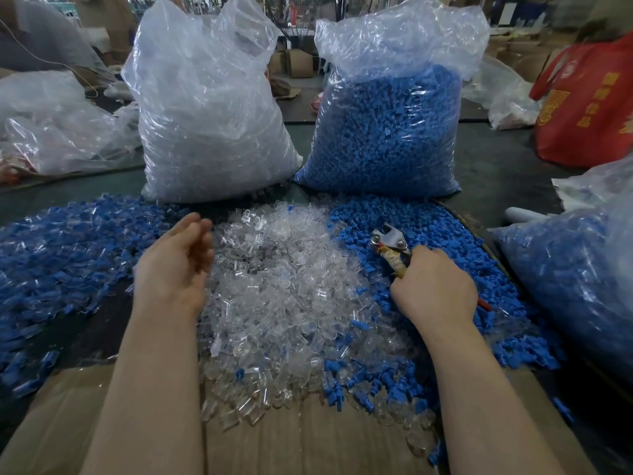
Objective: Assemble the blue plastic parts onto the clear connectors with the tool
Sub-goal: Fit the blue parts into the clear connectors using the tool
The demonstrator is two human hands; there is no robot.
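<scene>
right hand point(432, 286) grips tool point(390, 242) | nose points up-left

Yellow Chinese characters, unreadable, on red bag point(582, 108).

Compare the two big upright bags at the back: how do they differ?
The left bag holds clear connectors and looks whitish; the right bag holds blue parts. The left bag is filled almost to its top; the right bag's fill stops lower, leaving empty crumpled film above. Both are clear plastic, upright, side by side behind the loose piles.
</scene>
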